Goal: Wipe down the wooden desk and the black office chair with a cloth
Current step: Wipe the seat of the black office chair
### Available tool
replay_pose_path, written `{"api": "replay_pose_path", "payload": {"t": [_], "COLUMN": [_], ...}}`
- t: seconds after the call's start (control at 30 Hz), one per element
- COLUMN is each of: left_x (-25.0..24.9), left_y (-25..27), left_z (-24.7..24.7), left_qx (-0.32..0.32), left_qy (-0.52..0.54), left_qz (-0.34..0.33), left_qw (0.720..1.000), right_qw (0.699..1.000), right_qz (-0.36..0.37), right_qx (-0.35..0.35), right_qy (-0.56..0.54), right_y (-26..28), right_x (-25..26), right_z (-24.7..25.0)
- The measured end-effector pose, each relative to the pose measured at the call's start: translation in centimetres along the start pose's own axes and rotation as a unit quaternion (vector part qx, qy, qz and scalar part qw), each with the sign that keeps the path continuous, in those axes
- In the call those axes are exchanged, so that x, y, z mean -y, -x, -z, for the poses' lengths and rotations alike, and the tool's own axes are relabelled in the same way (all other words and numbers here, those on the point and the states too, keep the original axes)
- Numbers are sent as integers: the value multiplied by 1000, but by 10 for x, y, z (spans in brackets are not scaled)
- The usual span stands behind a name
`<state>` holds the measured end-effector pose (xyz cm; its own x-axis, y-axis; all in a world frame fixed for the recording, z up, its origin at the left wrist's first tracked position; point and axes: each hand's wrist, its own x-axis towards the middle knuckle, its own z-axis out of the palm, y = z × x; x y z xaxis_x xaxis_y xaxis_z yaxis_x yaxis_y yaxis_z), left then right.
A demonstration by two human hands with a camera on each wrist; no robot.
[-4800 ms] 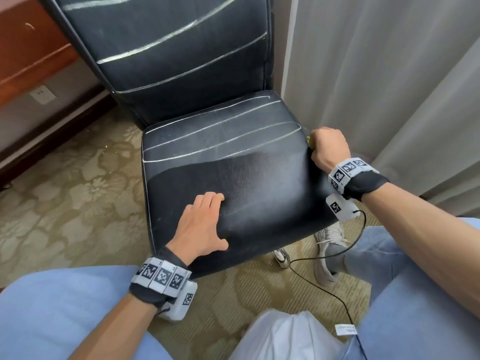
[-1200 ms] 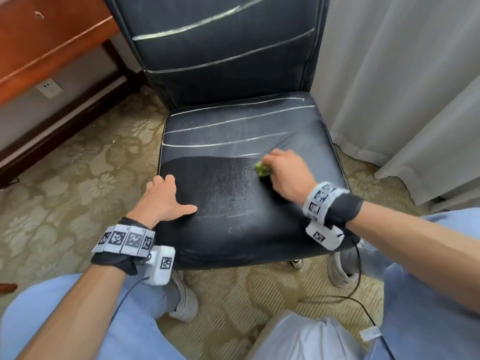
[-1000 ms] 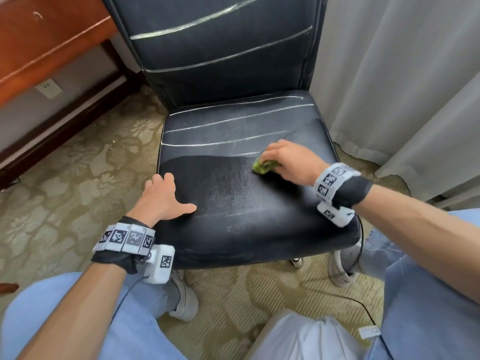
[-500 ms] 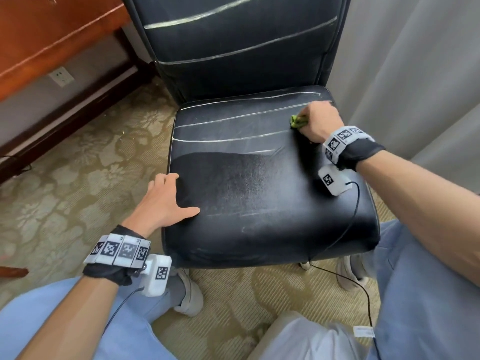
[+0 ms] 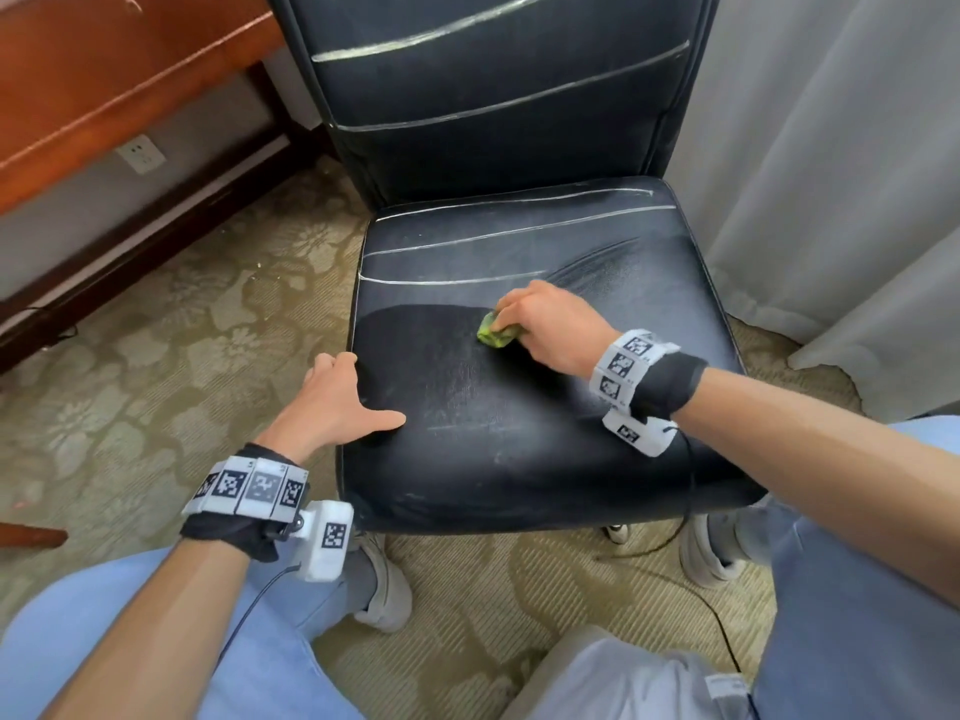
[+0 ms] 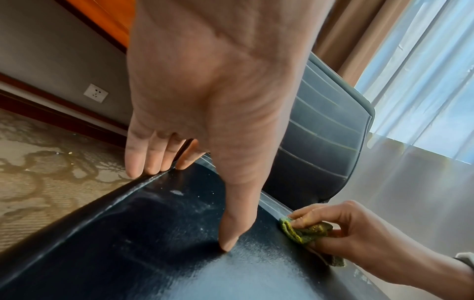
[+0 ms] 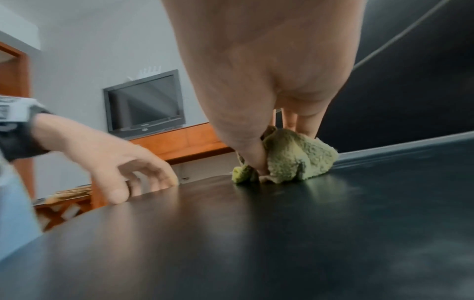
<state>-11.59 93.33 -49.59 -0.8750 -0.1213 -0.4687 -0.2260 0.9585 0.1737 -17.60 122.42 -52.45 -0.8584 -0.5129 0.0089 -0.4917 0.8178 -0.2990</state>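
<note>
The black office chair has a dusty seat (image 5: 519,433) with pale streaks toward the back and an upright backrest (image 5: 493,96). My right hand (image 5: 511,324) grips a bunched green cloth (image 5: 496,334) and presses it on the middle of the seat. The cloth (image 7: 297,160) shows under the fingers in the right wrist view, and the cloth (image 6: 302,231) also shows in the left wrist view. My left hand (image 5: 358,394) rests on the seat's left edge, fingers straight over the rim and thumb flat on top. The wooden desk (image 5: 104,70) stands at upper left.
Grey curtains (image 5: 831,174) hang close to the chair's right side. Patterned carpet (image 5: 156,356) lies left of the chair, with a wall socket (image 5: 140,154) under the desk. A television (image 7: 145,103) sits on the desk. A wrist cable (image 5: 685,537) hangs past the seat's front.
My right hand has dragged the cloth from the seat's back right corner toward the middle, nearer to me. My left hand stays on the seat's left edge.
</note>
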Motion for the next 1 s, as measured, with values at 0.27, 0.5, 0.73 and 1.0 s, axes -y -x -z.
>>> {"api": "replay_pose_path", "payload": {"t": [0.27, 0.5, 0.73, 1.0], "left_x": [-6, -7, -11, -12], "left_y": [-2, 1, 10, 32], "left_z": [4, 4, -1, -12], "left_qx": [8, 9, 17, 39], "left_qy": [-1, 10, 3, -15], "left_qz": [9, 21, 13, -27], "left_qw": [1000, 1000, 1000, 999], "right_qw": [942, 943, 989, 995], "right_qz": [-313, -316, -139, 79], "right_qx": [-101, -93, -47, 67], "right_qy": [72, 47, 30, 0], "right_y": [22, 8, 8, 18], "right_x": [-109, -106, -27, 56], "right_z": [62, 49, 28, -5]}}
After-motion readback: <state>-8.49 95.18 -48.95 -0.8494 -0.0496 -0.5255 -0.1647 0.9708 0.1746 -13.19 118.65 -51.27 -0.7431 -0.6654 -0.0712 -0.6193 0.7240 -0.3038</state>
